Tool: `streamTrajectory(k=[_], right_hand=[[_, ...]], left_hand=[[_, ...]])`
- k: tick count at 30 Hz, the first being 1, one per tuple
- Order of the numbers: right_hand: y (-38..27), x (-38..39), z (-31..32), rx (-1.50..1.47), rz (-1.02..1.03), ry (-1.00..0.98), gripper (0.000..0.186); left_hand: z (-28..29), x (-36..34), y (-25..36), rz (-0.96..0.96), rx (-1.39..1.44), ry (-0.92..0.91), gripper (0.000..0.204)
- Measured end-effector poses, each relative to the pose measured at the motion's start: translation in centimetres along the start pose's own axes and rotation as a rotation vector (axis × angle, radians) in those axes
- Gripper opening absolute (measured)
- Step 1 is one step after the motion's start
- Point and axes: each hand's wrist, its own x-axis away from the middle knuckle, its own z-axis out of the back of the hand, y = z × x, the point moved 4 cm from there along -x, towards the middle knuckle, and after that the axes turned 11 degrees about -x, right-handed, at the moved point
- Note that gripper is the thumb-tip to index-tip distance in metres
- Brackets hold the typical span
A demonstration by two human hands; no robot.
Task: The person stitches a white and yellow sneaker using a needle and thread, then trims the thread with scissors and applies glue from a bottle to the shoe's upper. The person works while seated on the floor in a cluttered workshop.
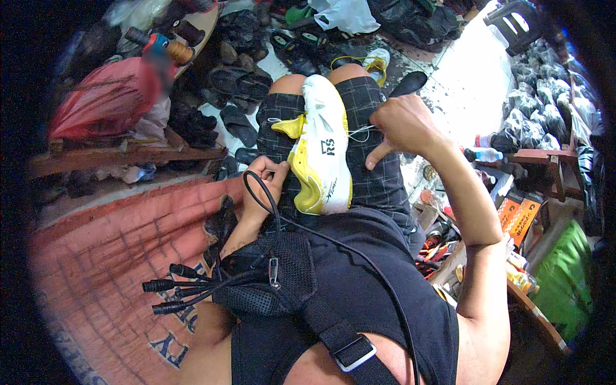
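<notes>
A white and yellow sneaker [321, 154] lies lengthwise on my lap over dark checked shorts [375, 183], its yellow tongue sticking out to the left. My left hand [269, 179] is pinched at the shoe's lower left edge; what its fingertips hold is too small to make out. Thin white thread [361, 133] stretches from the shoe's right side to my right hand [401, 128], whose fingers are curled around it with the thumb extended downward. A black cable loop [260, 192] hangs over my left hand from a chest pouch [260, 282].
Footwear [237, 86] crowds the floor ahead, with another yellow-white shoe [375, 64]. Thread spools [179, 51] and a red bag [102, 102] sit at left, above pink sacking [115, 250]. Bagged bundles [536, 96], a wooden stand [548, 163] and green fabric [558, 276] line the right.
</notes>
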Motion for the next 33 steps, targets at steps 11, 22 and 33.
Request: streamTrajectory(k=[11,22,33], right_hand=[[3.9,2.6,-2.2,-2.304,0.457,0.731,0.109],[-3.1,3.2,-7.1,-2.346,0.067,0.645,0.035],[-1.5,0.0,-9.4,-2.367,-0.443,0.569,0.024]], left_hand=[[1.3,-0.6,-3.1,0.260,1.274,0.040,0.012],[0.7,0.3,3.8,-0.411,-0.390,-0.058,0.014],[5.5,5.6,-9.4,-0.096,-0.514,0.068,0.035]])
